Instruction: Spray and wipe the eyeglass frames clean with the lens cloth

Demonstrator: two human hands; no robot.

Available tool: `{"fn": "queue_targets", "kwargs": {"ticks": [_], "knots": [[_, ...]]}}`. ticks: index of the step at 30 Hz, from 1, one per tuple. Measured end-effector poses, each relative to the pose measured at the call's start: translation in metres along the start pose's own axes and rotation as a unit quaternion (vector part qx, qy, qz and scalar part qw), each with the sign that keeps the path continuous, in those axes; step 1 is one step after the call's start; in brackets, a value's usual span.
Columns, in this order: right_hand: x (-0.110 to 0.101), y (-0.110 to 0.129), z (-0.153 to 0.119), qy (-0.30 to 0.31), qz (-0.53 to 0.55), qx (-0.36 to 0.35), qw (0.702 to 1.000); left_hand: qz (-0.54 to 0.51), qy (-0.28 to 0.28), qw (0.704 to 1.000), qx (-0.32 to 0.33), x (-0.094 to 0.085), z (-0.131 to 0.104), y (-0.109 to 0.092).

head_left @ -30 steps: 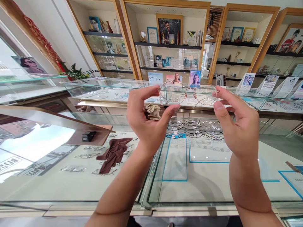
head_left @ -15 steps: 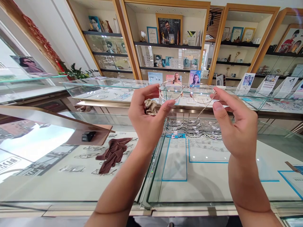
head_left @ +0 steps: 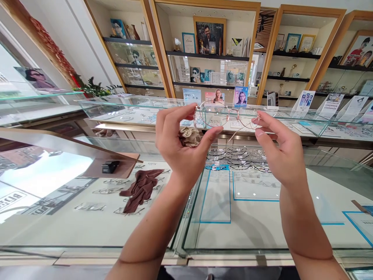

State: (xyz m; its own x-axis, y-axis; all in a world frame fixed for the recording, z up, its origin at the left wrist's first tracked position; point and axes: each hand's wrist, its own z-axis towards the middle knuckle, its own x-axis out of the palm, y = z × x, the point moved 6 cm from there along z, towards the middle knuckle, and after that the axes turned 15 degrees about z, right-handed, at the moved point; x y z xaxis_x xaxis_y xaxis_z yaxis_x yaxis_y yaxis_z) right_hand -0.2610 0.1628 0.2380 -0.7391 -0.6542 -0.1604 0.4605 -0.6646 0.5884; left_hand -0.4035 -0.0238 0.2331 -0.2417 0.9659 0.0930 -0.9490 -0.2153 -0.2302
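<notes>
Thin gold-rimmed eyeglasses [head_left: 233,111] are held up in front of me, above the glass counter. My left hand [head_left: 183,144] grips them by the hinge at the left lens, its thumb stretched below that lens. A crumpled beige cloth [head_left: 190,137] is tucked in the same palm. At the other end, my right hand [head_left: 281,149] pinches the right hinge between thumb and fingers. One temple arm slants down behind the right lens; the other is mostly hidden by my left hand.
Below lies a glass display case [head_left: 247,229] with rows of eyeglasses [head_left: 237,157] inside. A brown cloth [head_left: 141,190] lies on the left case, near a mirror [head_left: 43,175] and a small black box [head_left: 110,167]. Another glass counter [head_left: 140,116] stands behind, before wooden shelves [head_left: 163,48].
The eyeglasses have turned, bringing the right lens nearer to the left hand. My right hand has shifted leftward, and my left hand has tilted slightly, showing more of the beige cloth.
</notes>
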Motion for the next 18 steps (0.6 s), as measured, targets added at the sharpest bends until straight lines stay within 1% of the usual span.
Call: {"fn": "queue_targets", "kwargs": {"ticks": [4, 7, 9, 12, 18], "knots": [[0.007, 0.011, -0.004, -0.012, -0.017, -0.052, 0.998, -0.035, 0.001, 0.999, -0.015, 0.008, 0.002, 0.011], [0.018, 0.017, -0.008, -0.018, -0.045, -0.093, 0.995, -0.073, 0.004, 0.997, -0.027, 0.015, 0.001, 0.019], [0.025, 0.019, -0.010, -0.014, -0.057, -0.108, 0.992, -0.075, 0.008, 0.997, -0.033, 0.019, -0.001, 0.022], [0.031, 0.020, -0.011, -0.010, -0.062, -0.114, 0.992, -0.061, 0.013, 0.997, -0.036, 0.023, -0.004, 0.022], [0.032, 0.025, -0.012, -0.004, -0.041, -0.095, 0.995, -0.065, 0.009, 0.997, -0.050, 0.027, -0.008, 0.026]]}}
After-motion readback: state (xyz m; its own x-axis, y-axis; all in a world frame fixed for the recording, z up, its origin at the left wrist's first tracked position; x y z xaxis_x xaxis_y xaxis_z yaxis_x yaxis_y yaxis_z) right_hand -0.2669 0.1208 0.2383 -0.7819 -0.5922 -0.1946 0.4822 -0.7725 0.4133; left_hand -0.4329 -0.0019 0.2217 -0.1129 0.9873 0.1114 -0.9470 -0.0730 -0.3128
